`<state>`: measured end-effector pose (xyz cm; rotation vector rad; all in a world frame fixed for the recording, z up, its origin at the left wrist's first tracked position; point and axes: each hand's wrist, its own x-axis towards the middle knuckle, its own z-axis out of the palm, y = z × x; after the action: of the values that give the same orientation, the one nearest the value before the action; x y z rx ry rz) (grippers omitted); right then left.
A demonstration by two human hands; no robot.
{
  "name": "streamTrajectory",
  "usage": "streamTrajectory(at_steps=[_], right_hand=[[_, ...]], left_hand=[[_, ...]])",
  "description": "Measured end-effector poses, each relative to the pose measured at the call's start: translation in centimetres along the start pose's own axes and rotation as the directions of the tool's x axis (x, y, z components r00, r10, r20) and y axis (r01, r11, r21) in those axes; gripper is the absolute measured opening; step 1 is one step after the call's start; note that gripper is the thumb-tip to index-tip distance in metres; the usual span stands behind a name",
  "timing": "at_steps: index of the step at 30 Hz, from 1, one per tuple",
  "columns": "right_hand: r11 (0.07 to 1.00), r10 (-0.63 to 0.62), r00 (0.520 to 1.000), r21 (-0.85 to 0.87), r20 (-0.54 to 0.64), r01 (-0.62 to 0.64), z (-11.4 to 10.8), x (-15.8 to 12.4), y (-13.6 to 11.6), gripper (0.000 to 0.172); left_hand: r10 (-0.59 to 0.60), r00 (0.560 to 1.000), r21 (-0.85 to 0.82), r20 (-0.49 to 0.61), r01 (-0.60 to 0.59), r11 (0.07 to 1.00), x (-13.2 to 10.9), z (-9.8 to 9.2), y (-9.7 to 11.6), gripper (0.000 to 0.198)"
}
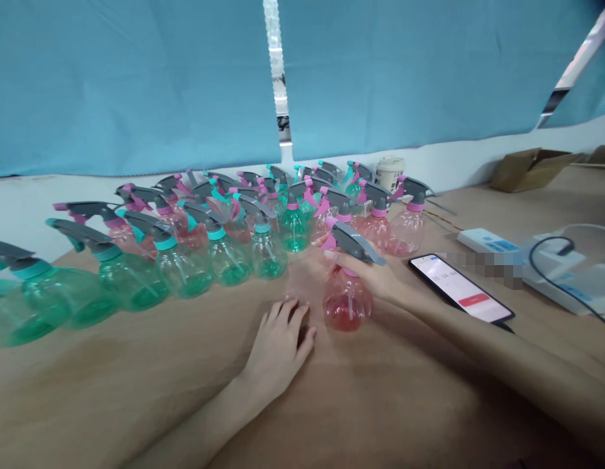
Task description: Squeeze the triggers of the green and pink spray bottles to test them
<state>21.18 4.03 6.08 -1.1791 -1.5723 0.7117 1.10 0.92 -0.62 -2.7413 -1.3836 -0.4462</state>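
Note:
My right hand (368, 273) is closed round the neck of a pink spray bottle (348, 306), which stands upright at the middle of the table with its grey and pink spray head tilted over the fingers. Part of the hand is hidden behind the head. Left of this bottle, my left hand (281, 345) rests palm down on the wooden table (282, 430), fingers apart and holding nothing. Beyond the hands, several green bottles (185, 273) form a slanting front row, with pink bottles (407, 231) and more green ones behind.
A phone (461, 286) showing a timer lies right of my right forearm. Farther right are a white power strip (536, 267) and cables. A paper cup (390, 172) stands behind the bottles, and an open cardboard box (529, 170) is at the back right. Blue cloth hangs behind.

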Motion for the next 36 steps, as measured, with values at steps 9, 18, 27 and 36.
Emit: streamTrajectory(at_steps=[9, 18, 27, 36], right_hand=[[0.999, -0.008, 0.996, 0.054, 0.085, 0.004, -0.2, 0.3, -1.1, 0.011], [0.995, -0.085, 0.986, 0.067, 0.143, 0.076, -0.4, 0.5, -0.8, 0.015], [0.992, -0.107, 0.989, 0.08, 0.098, 0.099, -0.3, 0.4, -0.3, 0.013], [0.997, -0.038, 0.999, 0.075, 0.02, 0.037, 0.5, 0.0, 0.9, 0.015]], left_hand=[[0.007, 1.0, -0.009, -0.008, -0.007, 1.0, 0.0, -0.1, 0.0, 0.033], [0.0, 1.0, -0.013, -0.007, 0.0, 1.0, 0.1, 0.0, 0.0, 0.033], [0.001, 1.0, -0.008, -0.002, -0.001, 1.0, 0.1, -0.1, 0.1, 0.033], [0.007, 1.0, -0.012, -0.01, -0.008, 1.0, 0.1, -0.2, 0.1, 0.032]])
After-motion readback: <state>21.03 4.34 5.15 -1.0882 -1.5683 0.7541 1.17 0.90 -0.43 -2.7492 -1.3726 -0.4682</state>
